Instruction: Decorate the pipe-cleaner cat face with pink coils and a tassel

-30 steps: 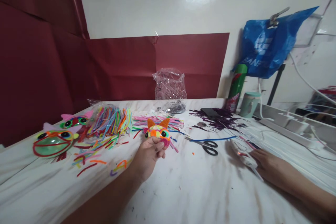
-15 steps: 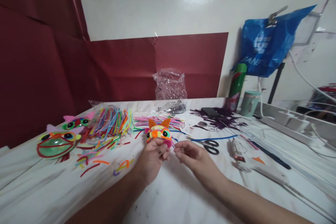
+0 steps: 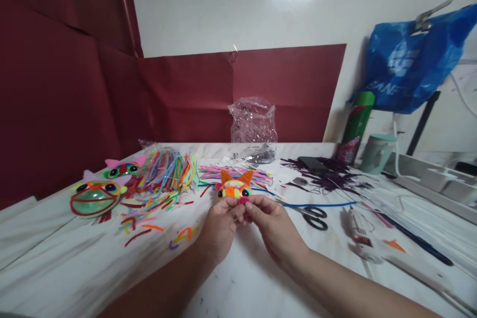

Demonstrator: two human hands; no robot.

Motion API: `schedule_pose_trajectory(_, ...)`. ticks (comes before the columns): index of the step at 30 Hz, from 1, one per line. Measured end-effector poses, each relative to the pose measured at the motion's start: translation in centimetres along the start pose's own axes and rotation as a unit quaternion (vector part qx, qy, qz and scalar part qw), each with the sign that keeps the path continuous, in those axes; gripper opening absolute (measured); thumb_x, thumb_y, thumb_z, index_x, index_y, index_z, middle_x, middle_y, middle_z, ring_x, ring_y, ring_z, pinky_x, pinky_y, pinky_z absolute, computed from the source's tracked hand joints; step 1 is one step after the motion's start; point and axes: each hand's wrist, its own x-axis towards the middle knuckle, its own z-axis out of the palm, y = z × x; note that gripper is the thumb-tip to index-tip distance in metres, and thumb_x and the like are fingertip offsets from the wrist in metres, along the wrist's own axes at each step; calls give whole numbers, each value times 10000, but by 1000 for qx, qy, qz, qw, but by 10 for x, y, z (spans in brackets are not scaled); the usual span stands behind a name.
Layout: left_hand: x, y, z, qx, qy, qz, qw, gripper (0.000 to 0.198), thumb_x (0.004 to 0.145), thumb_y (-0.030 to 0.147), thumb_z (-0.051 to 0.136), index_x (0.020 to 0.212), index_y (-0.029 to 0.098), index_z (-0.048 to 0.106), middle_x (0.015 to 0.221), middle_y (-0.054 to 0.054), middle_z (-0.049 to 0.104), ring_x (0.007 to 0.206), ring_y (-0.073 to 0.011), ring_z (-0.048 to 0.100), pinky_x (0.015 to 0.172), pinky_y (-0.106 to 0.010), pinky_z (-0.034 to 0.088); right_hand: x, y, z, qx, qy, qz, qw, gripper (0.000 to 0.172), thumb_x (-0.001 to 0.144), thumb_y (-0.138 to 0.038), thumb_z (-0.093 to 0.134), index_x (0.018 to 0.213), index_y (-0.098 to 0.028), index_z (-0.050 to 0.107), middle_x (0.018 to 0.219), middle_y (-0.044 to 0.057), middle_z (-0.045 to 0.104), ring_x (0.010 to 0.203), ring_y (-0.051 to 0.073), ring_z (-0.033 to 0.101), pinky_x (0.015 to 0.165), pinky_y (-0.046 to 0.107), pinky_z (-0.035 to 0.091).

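Observation:
My left hand [image 3: 221, 226] is closed in a pinch on a small magenta pipe cleaner piece [image 3: 244, 200], which looks coiled. From the other side, my right hand [image 3: 274, 221] pinches the same piece, fingertips against the left ones. Just beyond the fingers is an orange pipe cleaner animal head [image 3: 234, 190] with pointed ears and round eyes. Its lower part is hidden by my hands, and I cannot tell whether they touch it. Black-handled scissors [image 3: 315, 217] lie to the right of my right hand.
Two finished-looking fuzzy masks [image 3: 93, 203] sit at left. Near them lie bundled pipe cleaners [image 3: 169, 171] and cut scraps [image 3: 139, 228]. At right are a glue gun [image 3: 361, 233], purple strips [image 3: 339, 174], a phone [image 3: 312, 164], a mug [image 3: 378, 154] and a power strip [image 3: 439, 184].
My right hand has moved in to the left hand; the thin pink strand it held out to the side no longer shows. The view has turned slightly left.

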Motion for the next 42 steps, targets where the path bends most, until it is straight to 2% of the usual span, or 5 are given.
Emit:
schedule_pose_trajectory(9,22,10,-21,286,193,147,927,360,564,226,725,888,182,576,872,-21,604,808,-159,567,709,-259,434,62,-23,-62,-139,91,-19,986,241,558,-317,737,594,-173,547,547,-35,557,558,119,522,512,237,389)
schedule_pose_trajectory(14,38,4,-39,283,253,107,919,553,564,257,762,1056,212,513,1217,-95,506,1171,-243,448,922,-334,386,74,1,-73,-130,74,7,989,267,550,-338,721,589,-183,508,560,-26,577,581,153,585,523,260,428)
schedule_pose_trajectory(20,40,1,-44,174,150,-30,973,474,659,390,708,1054,193,535,1107,-92,613,1002,-224,587,848,-323,463,73,20,-68,-112,53,-5,992,276,563,-349,718,591,-185,497,524,-46,558,525,117,540,520,246,429)
schedule_pose_trajectory(29,26,-16,-24,302,188,80,931,651,561,178,770,1113,235,429,1117,-64,565,962,-191,596,794,-276,484,70,23,-79,-107,51,-7,993,271,555,-355,717,570,-180,511,493,-47,548,467,102,487,505,254,405)
schedule_pose_trajectory(42,23,-18,-16,275,197,43,940,820,556,142,754,1253,245,334,1263,-102,483,1042,-205,560,829,-278,468,68,23,-79,-130,41,-12,991,206,582,-297,680,562,-187,507,473,-57,525,452,99,461,476,236,357)
